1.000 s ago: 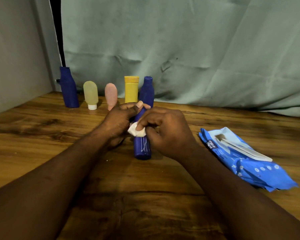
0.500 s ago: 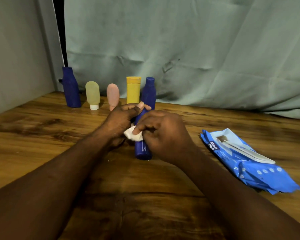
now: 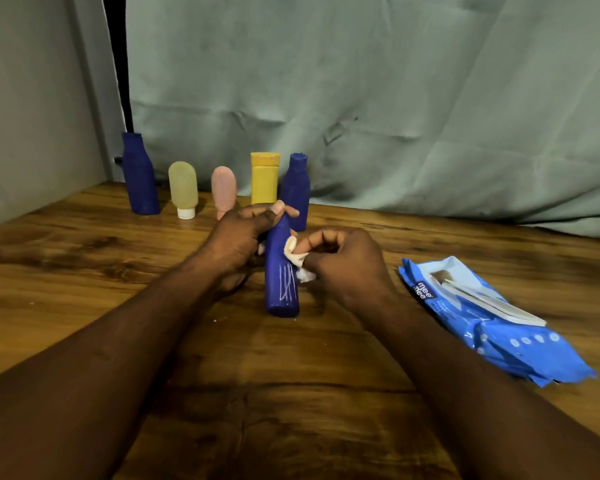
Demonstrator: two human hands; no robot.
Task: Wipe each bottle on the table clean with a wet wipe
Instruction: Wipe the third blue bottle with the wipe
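On the bench, the blue bottle stood base-down near the middle, in front of the other bottles. The left hand gripped its neck, likely to steady it. The right hand pinched a crumpled wet wipe against its side.

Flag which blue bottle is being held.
The front blue bottle, white-streaked, gripped by the left hand; far-left blue bottle and back-right blue bottle stand in the row behind.

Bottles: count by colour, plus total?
Blue: 3 (rear-left blue bottle, rear-right blue bottle, held blue bottle)
Pale green: 1 (pale green bottle)
Pink: 1 (pink bottle)
Yellow: 1 (yellow bottle)
Total: 6
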